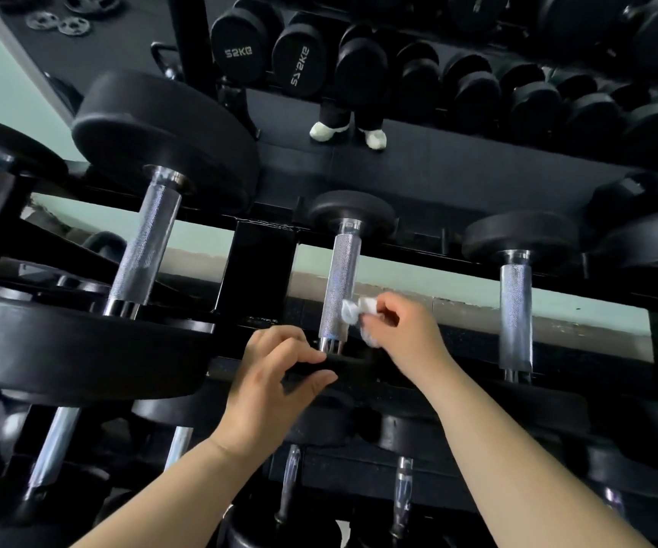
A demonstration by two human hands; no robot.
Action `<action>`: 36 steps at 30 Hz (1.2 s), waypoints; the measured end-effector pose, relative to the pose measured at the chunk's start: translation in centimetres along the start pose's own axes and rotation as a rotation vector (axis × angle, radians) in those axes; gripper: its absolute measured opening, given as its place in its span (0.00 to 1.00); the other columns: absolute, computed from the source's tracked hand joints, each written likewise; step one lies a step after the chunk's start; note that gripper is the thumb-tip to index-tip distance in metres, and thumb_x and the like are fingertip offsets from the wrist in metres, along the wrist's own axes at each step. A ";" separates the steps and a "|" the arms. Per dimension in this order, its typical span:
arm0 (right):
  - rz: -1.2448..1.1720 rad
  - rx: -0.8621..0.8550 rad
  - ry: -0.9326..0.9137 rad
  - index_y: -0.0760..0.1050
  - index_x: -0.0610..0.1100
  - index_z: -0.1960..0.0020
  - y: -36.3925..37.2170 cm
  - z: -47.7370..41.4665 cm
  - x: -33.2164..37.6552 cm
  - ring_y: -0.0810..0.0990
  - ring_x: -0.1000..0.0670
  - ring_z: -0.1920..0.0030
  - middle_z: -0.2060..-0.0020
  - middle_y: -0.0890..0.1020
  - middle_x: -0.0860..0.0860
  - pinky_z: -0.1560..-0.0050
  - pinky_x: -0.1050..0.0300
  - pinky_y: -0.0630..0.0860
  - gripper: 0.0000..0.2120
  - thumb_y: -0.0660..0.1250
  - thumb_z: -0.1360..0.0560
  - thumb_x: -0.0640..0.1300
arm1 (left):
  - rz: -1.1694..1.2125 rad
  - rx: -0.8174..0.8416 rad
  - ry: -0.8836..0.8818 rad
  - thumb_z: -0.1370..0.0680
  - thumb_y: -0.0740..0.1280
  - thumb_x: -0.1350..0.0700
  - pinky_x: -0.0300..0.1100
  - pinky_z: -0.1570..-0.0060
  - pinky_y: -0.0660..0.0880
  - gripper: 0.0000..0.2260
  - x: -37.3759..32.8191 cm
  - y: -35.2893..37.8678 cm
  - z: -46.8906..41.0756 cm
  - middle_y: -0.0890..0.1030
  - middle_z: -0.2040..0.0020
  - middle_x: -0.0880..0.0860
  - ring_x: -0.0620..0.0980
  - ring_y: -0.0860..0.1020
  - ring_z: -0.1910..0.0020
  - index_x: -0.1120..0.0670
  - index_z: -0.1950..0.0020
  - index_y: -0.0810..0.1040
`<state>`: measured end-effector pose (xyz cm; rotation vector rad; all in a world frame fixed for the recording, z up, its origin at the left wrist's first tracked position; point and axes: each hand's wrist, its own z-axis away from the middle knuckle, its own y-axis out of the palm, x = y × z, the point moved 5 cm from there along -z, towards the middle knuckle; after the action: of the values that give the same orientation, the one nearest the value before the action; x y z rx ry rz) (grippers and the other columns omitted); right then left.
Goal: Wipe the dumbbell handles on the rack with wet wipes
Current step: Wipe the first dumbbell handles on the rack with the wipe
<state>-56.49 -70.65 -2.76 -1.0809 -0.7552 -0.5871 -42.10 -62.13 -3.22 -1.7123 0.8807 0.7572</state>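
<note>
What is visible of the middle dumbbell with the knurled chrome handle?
The black-headed dumbbell lies across the black rack, pointing away from the camera. Its knurled chrome handle shines between round, rubbery-looking heads. The left hand grips the near head; the right hand pinches a crumpled white wet wipe against the handle's right side, low down.

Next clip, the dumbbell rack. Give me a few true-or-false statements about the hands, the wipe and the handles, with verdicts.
1. The right hand pinches a white wipe. True.
2. The wipe touches the side of the middle handle. True.
3. The left hand holds a second wipe. False: it grips that dumbbell's near head and has no wipe.
4. The handles on this row are wrapped in black foam. False: they are bare knurled metal.
</note>
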 end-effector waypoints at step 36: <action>0.503 -0.152 -0.613 0.78 0.36 0.66 -1.0 -3.5 4.1 0.71 0.52 0.74 0.69 0.75 0.46 0.73 0.63 0.65 0.14 0.62 0.27 0.44 | 0.061 -0.053 0.066 0.32 0.66 0.49 0.23 0.47 0.62 0.07 0.6 0.2 0.0 0.70 0.55 0.43 0.38 0.66 0.53 0.47 0.56 0.72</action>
<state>-53.80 -74.50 0.04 -1.5546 -0.9224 0.1350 -41.92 -62.34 -3.82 -1.7724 0.9695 0.7746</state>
